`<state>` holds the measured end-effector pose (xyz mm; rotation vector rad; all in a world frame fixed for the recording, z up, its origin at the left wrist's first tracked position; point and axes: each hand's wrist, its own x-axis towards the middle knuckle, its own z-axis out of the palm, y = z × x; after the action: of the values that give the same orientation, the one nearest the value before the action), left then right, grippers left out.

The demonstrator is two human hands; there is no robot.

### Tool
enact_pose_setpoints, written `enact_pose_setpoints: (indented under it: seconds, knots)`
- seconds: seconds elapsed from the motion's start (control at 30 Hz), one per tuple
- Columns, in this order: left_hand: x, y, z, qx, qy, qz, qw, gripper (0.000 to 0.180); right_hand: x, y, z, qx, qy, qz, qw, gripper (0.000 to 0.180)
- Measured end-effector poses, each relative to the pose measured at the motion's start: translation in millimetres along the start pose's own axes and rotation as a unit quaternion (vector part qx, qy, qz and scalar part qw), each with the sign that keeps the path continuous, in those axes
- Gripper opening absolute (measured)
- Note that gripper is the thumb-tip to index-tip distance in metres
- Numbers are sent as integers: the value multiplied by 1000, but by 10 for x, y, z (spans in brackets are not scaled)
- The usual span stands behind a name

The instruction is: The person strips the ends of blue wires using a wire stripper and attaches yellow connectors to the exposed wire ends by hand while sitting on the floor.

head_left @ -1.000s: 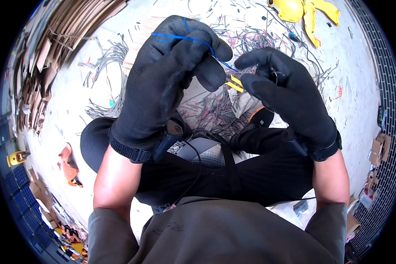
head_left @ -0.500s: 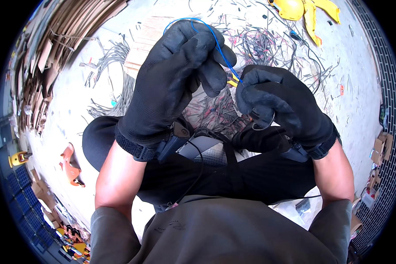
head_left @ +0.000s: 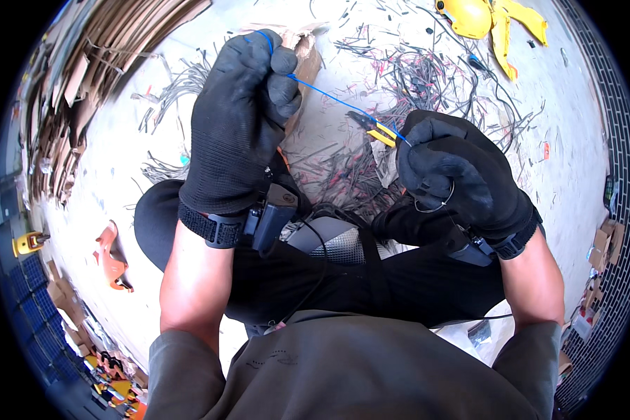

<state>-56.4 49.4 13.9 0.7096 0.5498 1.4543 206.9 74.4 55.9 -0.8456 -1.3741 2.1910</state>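
Observation:
A thin blue wire (head_left: 343, 103) runs taut between my two black-gloved hands. My left hand (head_left: 234, 126) is raised higher, its fingers closed round the wire, with part of it looped over the fingertips. Lower and to the right, my right hand (head_left: 462, 168) pinches the wire's other end. A thin silvery loop (head_left: 427, 209) hangs below the right fingers; whether it joins the blue wire is hidden. Pliers with yellow handles (head_left: 381, 133) and dark jaws lie on the floor between the hands, beside the right fingers.
Cut dark and reddish wire scraps (head_left: 416, 77) litter the floor ahead. A cardboard-like block (head_left: 304, 77) stands behind my left hand. Stacked brown sheets (head_left: 84, 77) fill the far left. An orange part (head_left: 108, 255) lies left, yellow plastic parts (head_left: 500, 38) at far right.
My left hand has moved left, away from the right, drawing the blue wire straight. My right hand has shifted slightly right and down. The pliers now show more fully.

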Motion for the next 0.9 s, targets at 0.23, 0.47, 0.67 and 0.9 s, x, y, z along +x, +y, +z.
enact_pose_setpoints:
  seconds: [0.23,0.47,0.67,0.9]
  knots:
    - [-24,28,152,356,164,-29,919,24,38,-172,-67,-223,83,25,971,18]
    - [101,113,-230,775,170,198,575,27,45,-108,-200,-469,137,-116,865,15]
    - [64,221,365,617,95,201,754,22,26,-30,-270,-539,148,-208,802,13]
    - [-77,-324,596,623,-111,115,765,28,39,-64,-161,-511,112,-177,834,12]
